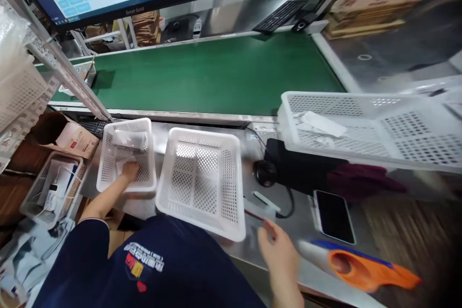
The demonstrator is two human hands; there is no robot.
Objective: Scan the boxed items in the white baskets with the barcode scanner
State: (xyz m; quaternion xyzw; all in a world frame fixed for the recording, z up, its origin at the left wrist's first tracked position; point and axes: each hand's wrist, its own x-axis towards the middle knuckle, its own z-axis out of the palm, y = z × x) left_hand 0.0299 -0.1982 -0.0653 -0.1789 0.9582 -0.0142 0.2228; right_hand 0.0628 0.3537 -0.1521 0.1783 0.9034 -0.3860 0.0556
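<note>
My left hand (130, 171) reaches into the left white perforated basket (153, 173). Its fingers are closed at a small white slip (121, 164), partly hidden by the hand. A clear plastic packet (130, 139) lies farther back in that basket. Beside it stands a second white basket (236, 192) with nothing visible inside. My right hand (279, 250) is right of this basket, near the table's front edge. Its thumb and forefinger curl together at the end of a thin dark-red strip (254, 214), too blurred to name. A pale green stick-like object (266, 200) lies just beyond.
A green conveyor belt (216, 74) runs behind the baskets under a monitor (144, 7). On the right are a long white basket (361, 159), a black mouse (265, 173), a phone (335, 216) and an orange-handled tool (375, 272). An open carton (81, 140) stands left.
</note>
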